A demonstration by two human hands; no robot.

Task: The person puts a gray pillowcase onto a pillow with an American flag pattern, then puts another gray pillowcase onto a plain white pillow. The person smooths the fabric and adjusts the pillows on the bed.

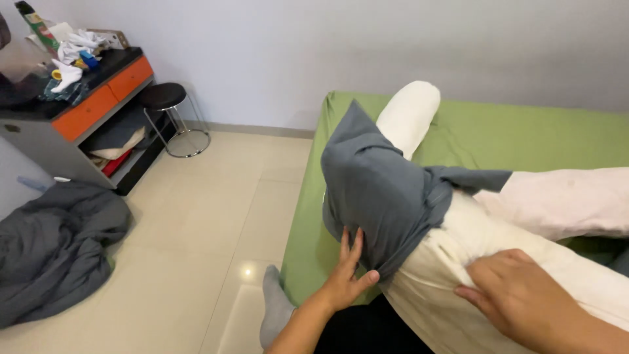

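A long cream bolster pillow lies across the edge of a bed with a green sheet. A grey pillowcase covers its middle part, and the pillow's far end sticks out beyond it. My left hand pinches the lower edge of the grey pillowcase, fingers spread against the cloth. My right hand presses down on the bare cream part of the bolster, fingers curled into the fabric. A pale pink pillow rests on the bed to the right of the bolster.
A grey blanket lies heaped on the tiled floor at left. A grey and orange cabinet with clutter on top stands by the wall, beside a round black stool. My foot in a grey sock stands next to the bed.
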